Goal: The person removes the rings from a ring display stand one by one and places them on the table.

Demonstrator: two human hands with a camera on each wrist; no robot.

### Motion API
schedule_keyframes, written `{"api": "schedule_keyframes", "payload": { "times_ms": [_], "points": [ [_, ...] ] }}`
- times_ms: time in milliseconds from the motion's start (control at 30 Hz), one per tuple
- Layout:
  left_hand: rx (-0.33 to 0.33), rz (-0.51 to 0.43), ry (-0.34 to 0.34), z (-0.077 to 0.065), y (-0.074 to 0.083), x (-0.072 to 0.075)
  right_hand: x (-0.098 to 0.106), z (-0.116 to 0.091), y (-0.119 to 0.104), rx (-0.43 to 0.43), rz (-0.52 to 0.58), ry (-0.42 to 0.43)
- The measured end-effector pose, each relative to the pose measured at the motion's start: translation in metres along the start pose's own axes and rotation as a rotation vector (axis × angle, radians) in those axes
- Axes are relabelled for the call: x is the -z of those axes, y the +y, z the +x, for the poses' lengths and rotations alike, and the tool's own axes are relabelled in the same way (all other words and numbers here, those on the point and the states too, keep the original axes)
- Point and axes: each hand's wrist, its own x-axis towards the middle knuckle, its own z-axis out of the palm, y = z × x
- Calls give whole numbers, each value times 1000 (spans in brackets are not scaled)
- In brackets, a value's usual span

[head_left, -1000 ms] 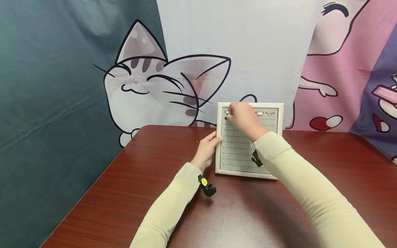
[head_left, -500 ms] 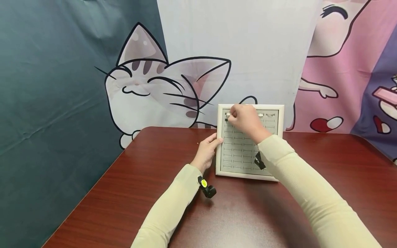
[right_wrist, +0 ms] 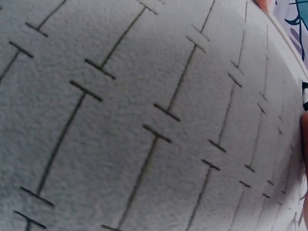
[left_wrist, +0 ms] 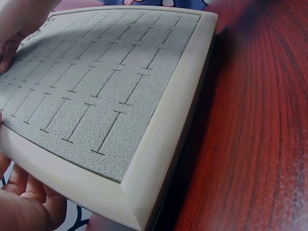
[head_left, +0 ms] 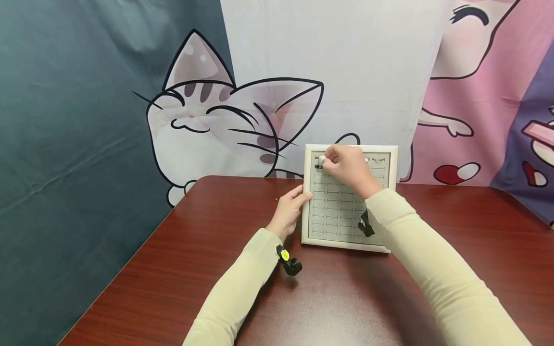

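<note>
A white-framed ring display tray (head_left: 306,216) stands tilted up on the table, its grey padded face lined with rows of slots. My left hand (head_left: 285,211) grips its left edge, thumb on the front of the frame, fingers (left_wrist: 33,202) behind. My right hand (head_left: 348,168) is at the upper left of the tray with fingers bent. Its fingertips are right beside a dark ring (head_left: 319,166) in the second row; I cannot tell whether they pinch it. Top-row rings include a pale one (head_left: 321,159) above it and a silver one (head_left: 378,160) at the right.
The reddish-brown wooden table (head_left: 173,269) extends around the tray. Behind it hangs a cartoon-cat backdrop (head_left: 207,120). A small black wrist camera (head_left: 289,262) sits on the left cuff, another (head_left: 366,225) at the right cuff, close over the tray's face.
My right hand has shifted slightly right and down, and more of the dark ring shows beside its fingertips. The left hand and tray hold their place.
</note>
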Motion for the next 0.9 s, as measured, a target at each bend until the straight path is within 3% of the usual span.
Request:
{"api": "schedule_keyframes", "payload": {
  "times_ms": [333,633,900],
  "points": [
    [0,-14,3,0,0,0,-1,-7,3,-71,99,57],
    [2,-19,16,2,0,-1,6,-13,8,-182,202,176],
    [11,-24,12,2,-2,0,18,-34,16,-272,196,220]
  ]
}}
